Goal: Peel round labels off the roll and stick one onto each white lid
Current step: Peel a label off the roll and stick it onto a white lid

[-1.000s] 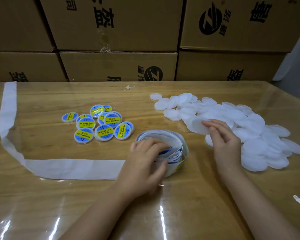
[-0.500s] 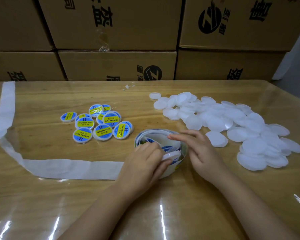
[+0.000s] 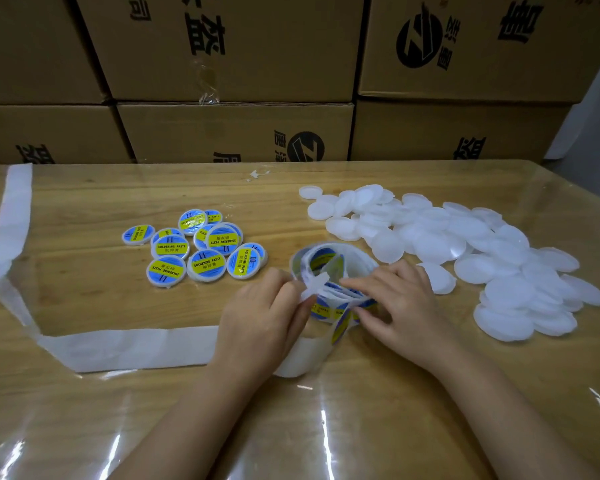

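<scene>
A loose roll of blue-and-yellow round labels (image 3: 329, 268) lies in the middle of the wooden table. My left hand (image 3: 264, 320) pinches the white backing strip at the roll's near left side. My right hand (image 3: 395, 299) rests on the roll's right side, fingers on a label at its near edge. A pile of plain white lids (image 3: 465, 251) spreads to the right. One lid (image 3: 437, 277) lies just beyond my right hand. Several labelled lids (image 3: 201, 251) sit in a cluster to the left.
A long spent backing strip (image 3: 84, 348) runs from the roll leftward and up the table's left side. Stacked cardboard boxes (image 3: 236, 74) wall off the far edge. Clear plastic film covers the tabletop (image 3: 326, 427).
My right hand left the pile of white lids and came to the label roll. My left hand lifted the backing strip's end, and the roll has opened up.
</scene>
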Tool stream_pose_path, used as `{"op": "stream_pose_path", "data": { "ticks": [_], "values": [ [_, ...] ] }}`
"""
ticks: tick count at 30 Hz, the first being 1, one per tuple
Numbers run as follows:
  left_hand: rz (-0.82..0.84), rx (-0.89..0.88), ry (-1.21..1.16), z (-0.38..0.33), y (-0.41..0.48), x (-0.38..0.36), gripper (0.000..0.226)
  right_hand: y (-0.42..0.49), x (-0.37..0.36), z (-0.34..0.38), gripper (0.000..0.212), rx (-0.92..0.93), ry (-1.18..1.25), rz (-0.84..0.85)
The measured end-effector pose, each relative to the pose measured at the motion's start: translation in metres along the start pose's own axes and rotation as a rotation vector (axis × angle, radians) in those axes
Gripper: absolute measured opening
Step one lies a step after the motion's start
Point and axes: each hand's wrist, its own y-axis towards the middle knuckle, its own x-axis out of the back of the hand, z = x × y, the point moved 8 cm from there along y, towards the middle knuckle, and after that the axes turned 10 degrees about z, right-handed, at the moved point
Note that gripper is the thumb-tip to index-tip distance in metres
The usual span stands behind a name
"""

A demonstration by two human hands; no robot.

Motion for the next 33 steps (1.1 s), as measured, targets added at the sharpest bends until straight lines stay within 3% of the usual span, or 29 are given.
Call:
{"op": "stream_pose_path", "data": {
  "ticks": [5,9,13,18,21,25,28,31,33],
  "values": [
    [-0.024,0.01,-0.065,0.0,0.002,0.006,0.024,-0.001,-0.002,0.003,0.03,0.024,0.033,0.022],
    [0.007,-0.014,0.057,-0.011,0.002,0.007,0.031,0.0,-0.006,0.007,0.025,0.018,0.074,0.08],
    [0.017,-0.017,0.149,-0.008,0.002,0.003,0.028,0.0,-0.004,0.01,0.003,0.0,0.2,0.052],
    [0.013,0.113,0.272,0.016,0.006,0.009,0.036,0.0,-0.001,0.014,0.013,-0.025,0.287,0.008],
    [0.002,0.041,0.231,0.004,0.003,0.007,0.045,0.001,-0.004,0.022,0.011,-0.002,0.251,0.036],
    [0.051,0.059,0.161,-0.011,0.005,-0.004,0.039,0.001,-0.001,0.031,0.007,0.021,0.251,-0.009],
    [0.116,0.218,-0.029,-0.001,0.004,-0.012,0.038,0.002,0.0,0.036,0.014,0.036,0.344,-0.001],
    [0.211,0.432,-0.501,0.018,-0.006,-0.03,0.035,0.003,-0.002,0.036,0.008,0.046,0.471,0.042],
    [0.218,0.462,-0.751,0.02,-0.008,-0.039,0.023,0.003,-0.003,0.037,0.007,0.045,0.527,0.064]
  ]
}}
